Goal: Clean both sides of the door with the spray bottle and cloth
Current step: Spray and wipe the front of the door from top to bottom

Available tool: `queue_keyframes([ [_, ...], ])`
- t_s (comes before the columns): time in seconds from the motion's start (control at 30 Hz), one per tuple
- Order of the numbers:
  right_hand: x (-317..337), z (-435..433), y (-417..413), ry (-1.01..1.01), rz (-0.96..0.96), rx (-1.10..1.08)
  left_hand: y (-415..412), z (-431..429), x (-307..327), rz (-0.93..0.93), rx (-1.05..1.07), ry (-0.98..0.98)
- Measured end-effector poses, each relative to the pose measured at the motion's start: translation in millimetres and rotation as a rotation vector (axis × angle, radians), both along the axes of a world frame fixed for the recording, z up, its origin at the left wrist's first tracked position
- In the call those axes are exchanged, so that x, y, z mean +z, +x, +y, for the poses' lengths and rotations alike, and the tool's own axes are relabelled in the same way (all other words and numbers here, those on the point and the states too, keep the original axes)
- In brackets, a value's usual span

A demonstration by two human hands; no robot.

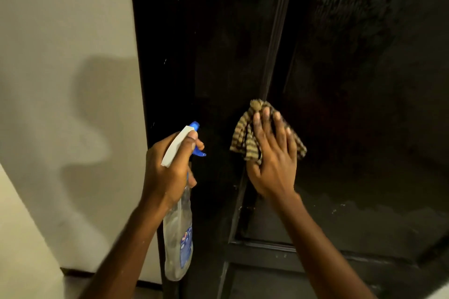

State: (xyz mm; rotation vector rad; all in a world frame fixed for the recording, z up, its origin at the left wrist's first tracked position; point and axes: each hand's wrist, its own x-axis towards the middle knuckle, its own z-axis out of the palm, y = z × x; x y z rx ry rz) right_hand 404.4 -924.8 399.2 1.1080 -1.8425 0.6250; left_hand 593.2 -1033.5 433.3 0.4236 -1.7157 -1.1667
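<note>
The left hand is curled round the neck of the bottle, one finger hooked over its blue trigger, and holds it upright just in front of the left edge of the door, beside the pale wall. The bottle is clear plastic with a blue label; how much liquid it holds cannot be told. The right hand lies flat, fingers straight and slightly spread, pressing the striped cloth against the door's panel moulding.
</note>
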Motion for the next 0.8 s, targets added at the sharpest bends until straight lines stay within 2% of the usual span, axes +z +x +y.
queue_keyframes([
  [0.1, 26, -11, 2, -0.063, -0.054, 0.025, 0, -1, -11, -0.011, 0.008, -0.008],
  [0.23, -14, -12, 1, -0.055, -0.075, 0.044, 4, 0, -25, -0.052, -0.039, 0.015],
  [0.33, -30, -4, -2, -0.105, -0.128, 0.173, 4, 1, -36, -0.131, -0.067, 0.052],
  [0.43, -15, -6, 3, -0.263, -0.2, 0.288, 6, -3, -45, -0.15, -0.074, 0.055],
  [0.57, 25, -34, 16, -0.374, -0.165, 0.185, 13, -12, -50, -0.114, -0.033, 0.025],
  [0.63, 38, -53, 23, -0.342, -0.119, 0.099, 17, -18, -52, -0.081, 0.014, 0.007],
  [0.8, 4, -69, 24, 0.004, 0.203, -0.02, 25, -32, -61, -0.028, 0.099, 0.044],
])
